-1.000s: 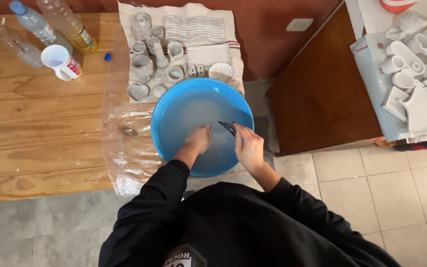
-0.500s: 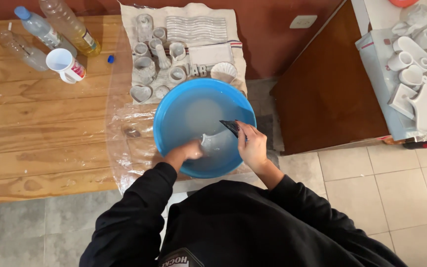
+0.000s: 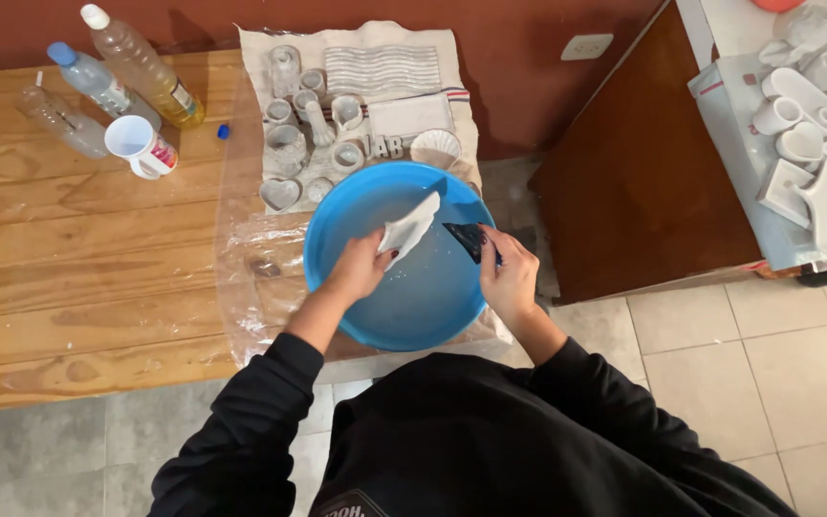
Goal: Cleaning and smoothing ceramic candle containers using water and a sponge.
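Wooden tabletop (image 3: 59, 258): planked, occupying the left of the view; its right end is covered by a clear plastic sheet (image 3: 251, 278). A second surface at far right carries white cast pieces (image 3: 815, 134).

Blue basin (image 3: 385, 316): round, resting on the plastic sheet at the near right edge of the tabletop. Inside is wet with pale residue.

Cloth (image 3: 385, 86): lies just beyond the basin, bearing small white moulded pots and shapes (image 3: 303, 134).

Bottles (image 3: 136, 67): three plastic ones at far left, with a white cup (image 3: 138, 146) beside them and a blue cap (image 3: 223, 131) near it.

Left hand (image 3: 361, 268): over the basin's left half, fingers pinching a flat white piece (image 3: 409, 228), which is raised above the basin interior and tilted.

Right hand (image 3: 509, 278): at the basin's right rim, fingers closed around a dark scraper-like tool (image 3: 463, 237), its blade pointing toward the white piece, close beside it. Contact between the two cannot be determined.
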